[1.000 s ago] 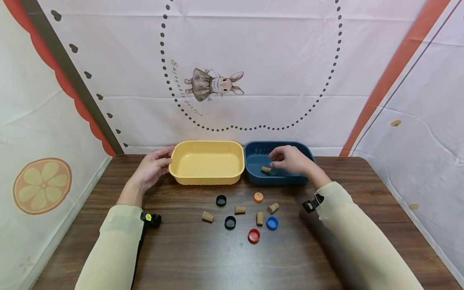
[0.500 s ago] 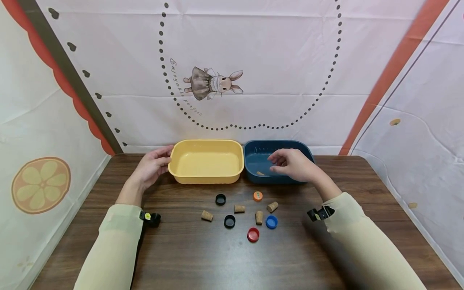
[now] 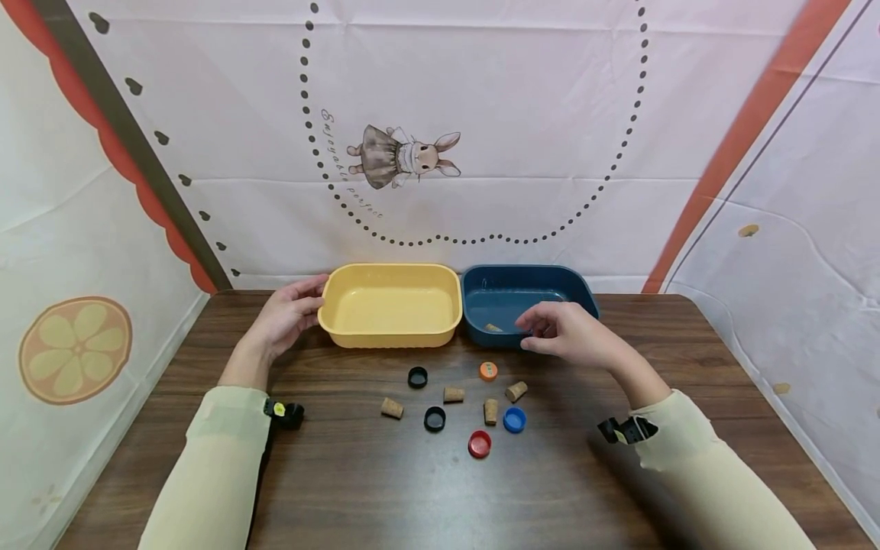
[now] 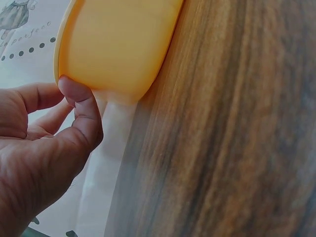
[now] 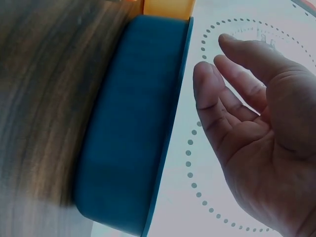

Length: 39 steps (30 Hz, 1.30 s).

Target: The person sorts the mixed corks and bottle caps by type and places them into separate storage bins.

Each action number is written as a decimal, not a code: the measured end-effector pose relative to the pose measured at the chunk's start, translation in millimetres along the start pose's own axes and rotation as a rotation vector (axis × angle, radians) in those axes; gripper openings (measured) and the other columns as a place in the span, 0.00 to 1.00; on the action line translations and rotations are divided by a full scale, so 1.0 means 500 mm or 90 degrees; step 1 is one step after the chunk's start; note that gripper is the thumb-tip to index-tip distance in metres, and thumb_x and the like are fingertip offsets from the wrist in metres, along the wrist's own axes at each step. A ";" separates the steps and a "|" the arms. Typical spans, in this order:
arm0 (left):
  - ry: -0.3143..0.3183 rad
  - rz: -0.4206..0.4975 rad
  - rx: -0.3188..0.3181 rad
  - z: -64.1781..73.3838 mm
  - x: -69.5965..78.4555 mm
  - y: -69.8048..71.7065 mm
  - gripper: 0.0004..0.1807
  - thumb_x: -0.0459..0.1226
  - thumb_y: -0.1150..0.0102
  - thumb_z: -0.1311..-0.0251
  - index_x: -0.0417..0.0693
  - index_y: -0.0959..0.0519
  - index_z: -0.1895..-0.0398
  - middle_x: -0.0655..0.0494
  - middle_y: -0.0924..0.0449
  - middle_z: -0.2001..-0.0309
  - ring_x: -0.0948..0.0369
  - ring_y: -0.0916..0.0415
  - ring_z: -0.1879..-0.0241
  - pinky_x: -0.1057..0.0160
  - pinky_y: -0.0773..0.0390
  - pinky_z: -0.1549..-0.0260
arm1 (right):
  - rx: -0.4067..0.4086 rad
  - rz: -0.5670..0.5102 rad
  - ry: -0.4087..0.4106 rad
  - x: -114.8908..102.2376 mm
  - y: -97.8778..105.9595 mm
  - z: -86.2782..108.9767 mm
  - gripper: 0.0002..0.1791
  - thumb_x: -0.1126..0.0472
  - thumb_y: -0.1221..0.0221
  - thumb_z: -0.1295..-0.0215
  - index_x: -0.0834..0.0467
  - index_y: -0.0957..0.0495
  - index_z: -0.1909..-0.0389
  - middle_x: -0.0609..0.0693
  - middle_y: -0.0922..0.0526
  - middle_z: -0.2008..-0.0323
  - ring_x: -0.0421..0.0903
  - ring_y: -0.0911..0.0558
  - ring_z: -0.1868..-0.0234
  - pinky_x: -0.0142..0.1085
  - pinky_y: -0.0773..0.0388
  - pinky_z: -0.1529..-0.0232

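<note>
My left hand (image 3: 287, 315) pinches the left end of the yellow tray (image 3: 389, 341); in the left wrist view the thumb (image 4: 75, 89) lies right at the rim. My right hand (image 3: 572, 334) hovers over the front right of the blue tray (image 3: 474, 328). Its fingers are loosely bent, with a gap between thumb and fingertips and nothing in it, as the right wrist view shows. A cork (image 3: 493, 327) lies inside the blue tray, partly hidden by the front wall. Nothing lies in the yellow tray.
Several corks (image 3: 454, 395) and bottle caps lie on the wooden table before the trays: two black caps (image 3: 435, 418), an orange cap (image 3: 488, 371), a blue cap (image 3: 514, 419) and a red cap (image 3: 480, 444). A printed cloth (image 3: 522, 137) hangs behind the trays.
My right hand has moved back from inside the blue tray toward its front right edge, fingers loosened. The cork in that tray shifted slightly left and lower. My left hand stays at the yellow tray.
</note>
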<state>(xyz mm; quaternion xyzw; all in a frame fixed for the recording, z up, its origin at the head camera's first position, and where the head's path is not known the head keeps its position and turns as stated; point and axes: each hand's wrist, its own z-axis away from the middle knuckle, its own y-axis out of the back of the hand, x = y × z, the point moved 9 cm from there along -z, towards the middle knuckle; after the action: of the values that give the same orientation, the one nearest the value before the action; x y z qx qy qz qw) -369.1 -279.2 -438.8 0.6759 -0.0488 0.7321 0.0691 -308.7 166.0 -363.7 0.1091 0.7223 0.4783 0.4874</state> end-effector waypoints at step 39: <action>-0.006 0.010 -0.004 0.000 -0.001 -0.002 0.34 0.32 0.46 0.20 0.40 0.44 0.16 0.46 0.31 0.36 0.61 0.22 0.49 0.67 0.16 0.56 | -0.207 -0.128 -0.004 0.053 -0.136 0.040 0.18 0.63 0.27 0.33 0.57 0.17 0.45 0.48 0.15 0.56 0.46 0.16 0.60 0.37 0.15 0.59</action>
<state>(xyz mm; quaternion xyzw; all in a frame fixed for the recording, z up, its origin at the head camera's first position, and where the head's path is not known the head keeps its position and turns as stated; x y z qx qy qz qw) -369.2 -278.4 -439.2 0.6786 -0.0568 0.7294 0.0649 -284.8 158.7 -435.2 -0.0425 0.6416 0.5371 0.5460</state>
